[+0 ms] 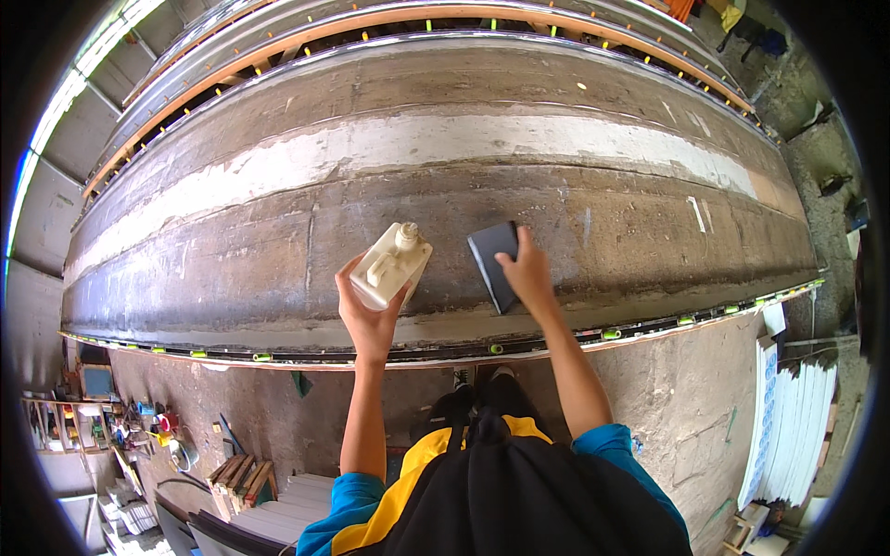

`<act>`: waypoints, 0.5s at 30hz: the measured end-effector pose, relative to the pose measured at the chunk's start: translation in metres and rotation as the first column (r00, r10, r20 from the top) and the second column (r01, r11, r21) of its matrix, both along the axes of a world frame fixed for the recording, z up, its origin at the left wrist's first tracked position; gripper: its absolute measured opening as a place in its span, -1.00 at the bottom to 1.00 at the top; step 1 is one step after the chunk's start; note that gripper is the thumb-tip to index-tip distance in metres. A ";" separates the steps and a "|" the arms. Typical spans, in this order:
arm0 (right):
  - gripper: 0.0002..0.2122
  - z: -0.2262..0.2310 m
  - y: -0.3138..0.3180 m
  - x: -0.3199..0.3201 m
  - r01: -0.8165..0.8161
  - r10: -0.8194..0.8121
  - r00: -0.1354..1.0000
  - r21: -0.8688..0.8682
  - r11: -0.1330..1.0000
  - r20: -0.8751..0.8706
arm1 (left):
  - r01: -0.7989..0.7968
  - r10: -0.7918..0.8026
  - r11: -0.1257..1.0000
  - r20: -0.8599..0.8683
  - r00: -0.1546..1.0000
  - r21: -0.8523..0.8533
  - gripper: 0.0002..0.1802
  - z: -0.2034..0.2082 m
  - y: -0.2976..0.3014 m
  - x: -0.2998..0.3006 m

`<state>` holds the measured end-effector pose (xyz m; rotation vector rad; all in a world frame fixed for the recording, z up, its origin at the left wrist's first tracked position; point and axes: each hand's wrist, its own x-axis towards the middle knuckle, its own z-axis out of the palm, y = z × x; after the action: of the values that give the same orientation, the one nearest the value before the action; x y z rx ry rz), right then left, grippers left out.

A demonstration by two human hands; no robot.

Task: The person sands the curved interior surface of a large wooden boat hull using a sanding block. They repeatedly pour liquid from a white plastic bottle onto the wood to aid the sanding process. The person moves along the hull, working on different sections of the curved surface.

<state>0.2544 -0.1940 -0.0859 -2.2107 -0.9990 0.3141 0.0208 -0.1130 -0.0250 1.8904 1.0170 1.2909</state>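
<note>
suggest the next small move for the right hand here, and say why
I'd probably lay the dark flat piece down on the long worktop: the right hand grips it by one edge, while the left hand alone holds the cream container. That would likely free the right hand to steady the container, with worktop right beneath both.
</note>
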 end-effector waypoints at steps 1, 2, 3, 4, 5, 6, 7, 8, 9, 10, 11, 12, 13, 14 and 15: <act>-0.51 -0.001 0.003 -0.006 -0.003 0.004 1.000 -0.026 1.000 0.031 | 0.013 -0.013 1.000 0.012 1.000 -0.012 -0.33 0.000 0.000 0.003; -0.51 -0.001 0.002 -0.008 -0.006 0.009 0.998 -0.052 0.999 0.062 | 0.026 -0.025 0.999 0.024 0.999 -0.024 -0.33 -0.001 -0.001 0.006; -0.50 0.001 -0.006 0.001 0.048 -0.047 0.999 -0.067 0.997 0.023 | 0.038 -0.037 0.999 0.036 0.999 -0.035 -0.32 -0.001 -0.001 0.008; -0.49 0.003 -0.018 0.016 0.090 -0.092 0.996 -0.090 0.992 -0.018 | 0.032 -0.030 0.999 0.033 0.999 -0.044 -0.33 0.000 -0.002 0.006; -0.49 0.005 -0.032 0.033 0.133 -0.140 0.989 -0.114 0.985 -0.053 | 0.028 -0.026 0.998 0.035 0.999 -0.053 -0.33 0.002 -0.003 0.006; -0.46 0.006 -0.047 0.053 0.206 -0.212 0.977 -0.126 0.970 -0.035 | 0.027 -0.025 0.998 0.039 0.999 -0.062 -0.34 0.003 -0.004 0.006; -0.44 0.007 -0.055 0.067 0.274 -0.278 0.960 -0.131 0.953 -0.019 | 0.001 0.001 0.999 0.060 0.998 -0.036 -0.33 0.001 -0.004 0.004; -0.42 0.008 -0.055 0.072 0.270 -0.265 0.963 -0.172 0.947 0.052 | -0.021 0.022 1.000 0.082 0.996 -0.011 -0.33 -0.002 -0.002 0.002; -0.41 0.008 -0.053 0.076 0.266 -0.244 0.962 -0.213 0.940 0.122 | -0.046 0.044 0.999 0.104 0.994 0.014 -0.33 -0.005 -0.001 -0.001; -0.39 0.009 -0.048 0.078 0.255 -0.211 0.959 -0.250 0.934 0.188 | -0.086 0.085 0.996 0.123 0.989 0.008 -0.33 -0.004 -0.001 -0.006; -0.40 0.029 -0.034 0.058 0.199 -0.217 0.974 -0.209 0.957 -0.067 | -0.120 0.118 0.993 0.143 0.983 0.001 -0.33 -0.004 -0.001 -0.007; -0.39 0.004 -0.016 0.044 0.152 -0.154 0.988 -0.086 0.985 -0.012 | -0.154 0.153 0.988 0.163 0.975 -0.007 -0.33 -0.004 -0.002 -0.008; -0.39 -0.016 -0.002 0.030 0.107 -0.109 0.993 0.037 0.994 0.051 | -0.179 0.182 0.983 0.180 0.967 -0.033 -0.34 -0.004 -0.002 -0.005; -0.39 -0.013 0.016 0.005 0.019 -0.018 0.999 0.017 1.000 -0.041 | -0.211 0.214 0.977 0.163 0.963 -0.032 -0.34 -0.005 -0.003 -0.007; -0.39 -0.006 0.033 -0.018 -0.066 0.066 0.989 0.008 0.998 -0.130 | -0.238 0.239 0.971 0.151 0.959 -0.027 -0.33 -0.006 -0.005 -0.007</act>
<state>0.2360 -0.1607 -0.0919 -2.1273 -1.0023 0.4796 0.0140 -0.1177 -0.0307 1.6703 1.1935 1.5405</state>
